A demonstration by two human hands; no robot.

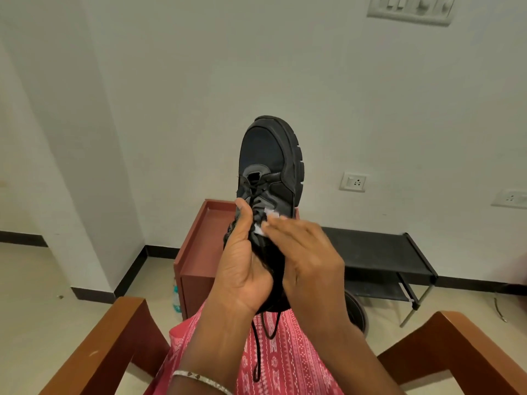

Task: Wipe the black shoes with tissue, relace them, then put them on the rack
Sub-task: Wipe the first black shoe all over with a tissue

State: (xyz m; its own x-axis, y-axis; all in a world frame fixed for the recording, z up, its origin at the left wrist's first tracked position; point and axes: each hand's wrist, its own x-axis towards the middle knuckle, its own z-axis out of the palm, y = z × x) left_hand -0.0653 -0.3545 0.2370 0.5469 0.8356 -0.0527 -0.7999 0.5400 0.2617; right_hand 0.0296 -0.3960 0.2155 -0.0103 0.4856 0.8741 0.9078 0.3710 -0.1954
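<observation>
at the far left a wooden armrest (pixel 114 337) slopes up from the lower edge. past it a plastic bottle (pixel 176 297) stands on the floor, just beside a reddish-brown side table (pixel 194 252) with a raised rim. in the middle the left hand (pixel 242 269) grips the heel end of a black shoe (pixel 268 166): its thumb lies up along the laced front and its fingers are wrapped behind, clamped on the shoe. the shoe is held up in the air above the lap, toe pointing up and away, sole to the right. a loose black lace (pixel 258 352) hangs from it over a pink patterned garment (pixel 293 360). the right hand (pixel 308 252) has its fingers stretched nearly straight and together, pressing a white tissue (pixel 266 220) against the shoe's side beside the laces. further right a black shoe rack (pixel 385 252) stands against the wall, well apart from the shoe. a second armrest (pixel 456 352) closes the right edge.
</observation>
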